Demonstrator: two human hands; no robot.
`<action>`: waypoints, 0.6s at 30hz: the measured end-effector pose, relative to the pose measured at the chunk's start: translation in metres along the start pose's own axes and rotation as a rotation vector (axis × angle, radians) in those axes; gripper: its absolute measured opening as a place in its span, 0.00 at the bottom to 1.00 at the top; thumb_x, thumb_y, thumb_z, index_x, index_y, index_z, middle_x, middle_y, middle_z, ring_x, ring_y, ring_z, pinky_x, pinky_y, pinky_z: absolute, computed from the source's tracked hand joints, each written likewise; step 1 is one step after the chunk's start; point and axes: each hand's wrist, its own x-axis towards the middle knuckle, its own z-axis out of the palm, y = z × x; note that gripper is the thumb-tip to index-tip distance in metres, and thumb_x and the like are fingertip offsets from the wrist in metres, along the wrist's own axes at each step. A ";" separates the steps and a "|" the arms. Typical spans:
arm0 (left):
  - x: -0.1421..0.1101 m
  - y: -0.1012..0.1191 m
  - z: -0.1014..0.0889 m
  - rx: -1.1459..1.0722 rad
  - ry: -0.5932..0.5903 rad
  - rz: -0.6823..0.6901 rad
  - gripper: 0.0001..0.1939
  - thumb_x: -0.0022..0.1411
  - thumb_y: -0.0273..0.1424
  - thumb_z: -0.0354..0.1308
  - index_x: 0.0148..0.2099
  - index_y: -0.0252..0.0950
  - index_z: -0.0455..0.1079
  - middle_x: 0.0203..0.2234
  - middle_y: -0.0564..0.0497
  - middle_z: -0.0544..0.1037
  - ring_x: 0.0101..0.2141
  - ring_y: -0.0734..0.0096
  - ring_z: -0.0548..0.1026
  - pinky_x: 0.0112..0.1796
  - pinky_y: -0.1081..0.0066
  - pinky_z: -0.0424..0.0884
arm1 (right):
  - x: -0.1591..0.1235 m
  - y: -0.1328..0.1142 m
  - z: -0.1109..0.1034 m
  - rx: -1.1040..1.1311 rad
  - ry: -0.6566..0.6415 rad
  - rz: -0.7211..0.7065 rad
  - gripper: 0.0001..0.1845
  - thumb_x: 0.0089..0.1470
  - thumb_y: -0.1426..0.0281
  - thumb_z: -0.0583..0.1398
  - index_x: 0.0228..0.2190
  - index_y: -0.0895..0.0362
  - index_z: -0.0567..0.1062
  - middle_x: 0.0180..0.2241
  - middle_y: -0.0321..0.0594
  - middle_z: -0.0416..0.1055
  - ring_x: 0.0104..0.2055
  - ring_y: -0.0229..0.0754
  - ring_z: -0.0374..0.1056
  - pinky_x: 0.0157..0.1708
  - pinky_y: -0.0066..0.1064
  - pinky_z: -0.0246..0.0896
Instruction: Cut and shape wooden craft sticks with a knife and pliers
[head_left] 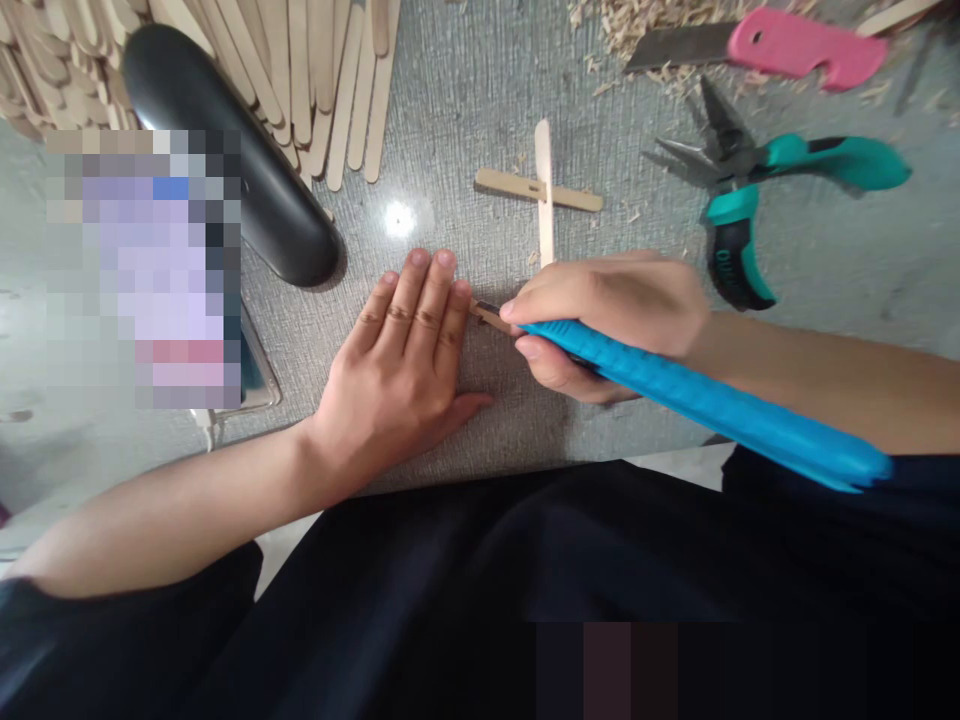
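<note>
The right hand [607, 305] is gripping the blue knife [697, 390], thumb and fingers closing on its handle; the blade [490, 306] is meeting a stick [495, 319] between both hands. The left hand [405, 340] is lying palm down, its straight fingers slightly apart, the index finger resting at this stick.

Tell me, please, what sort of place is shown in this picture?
Probably a craft workspace on a tabletop; whether in a home or workshop, I cannot tell. The signs: many wooden sticks, wood shavings, and a blue cutter in the right hand.
</note>
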 end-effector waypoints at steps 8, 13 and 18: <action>0.001 0.001 -0.001 0.080 0.038 0.038 0.48 0.82 0.54 0.59 0.82 0.15 0.60 0.78 0.19 0.70 0.78 0.28 0.72 0.78 0.42 0.71 | 0.002 -0.004 -0.002 0.010 0.032 0.052 0.08 0.76 0.67 0.63 0.54 0.49 0.76 0.36 0.30 0.86 0.35 0.42 0.85 0.35 0.35 0.82; 0.001 0.001 0.000 0.060 0.027 0.029 0.48 0.82 0.53 0.59 0.82 0.16 0.60 0.79 0.19 0.69 0.79 0.29 0.71 0.79 0.42 0.69 | 0.000 -0.004 -0.004 0.060 0.004 0.089 0.12 0.73 0.69 0.64 0.56 0.46 0.77 0.37 0.31 0.87 0.36 0.44 0.86 0.37 0.38 0.82; 0.001 0.001 0.000 0.044 0.017 0.024 0.48 0.83 0.52 0.59 0.83 0.16 0.59 0.79 0.19 0.68 0.80 0.28 0.70 0.79 0.41 0.69 | 0.001 -0.005 -0.003 0.050 0.011 0.096 0.15 0.72 0.69 0.65 0.56 0.42 0.77 0.40 0.29 0.88 0.37 0.44 0.86 0.39 0.36 0.83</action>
